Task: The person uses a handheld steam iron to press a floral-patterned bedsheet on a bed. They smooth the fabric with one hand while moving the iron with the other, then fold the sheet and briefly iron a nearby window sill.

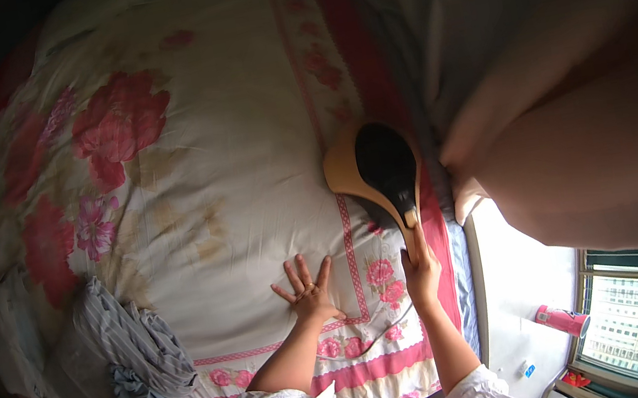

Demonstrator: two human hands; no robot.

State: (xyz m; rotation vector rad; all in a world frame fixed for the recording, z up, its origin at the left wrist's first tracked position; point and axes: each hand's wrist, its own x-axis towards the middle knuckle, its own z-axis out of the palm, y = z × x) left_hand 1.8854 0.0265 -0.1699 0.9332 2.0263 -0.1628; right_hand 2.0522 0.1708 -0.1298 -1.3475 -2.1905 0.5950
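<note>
My right hand (423,275) is closed around the handle of a corded, handheld appliance (386,156), which looks like a mattress vacuum with a black top and a gold-brown body. The appliance rests over the pink border of a floral bedspread (213,172). My left hand (308,299) lies flat on the cream part of the bedspread with fingers spread and a ring on one finger; it holds nothing. A cable (375,344) runs across the bedspread between my forearms.
Crumpled striped fabric (127,338) lies at the bed's lower left. A curtain (577,156) hangs at the right. Below it, a pink cylindrical container (562,321) and a small blue-and-white item (527,369) lie on the pale sill beside a window (636,316).
</note>
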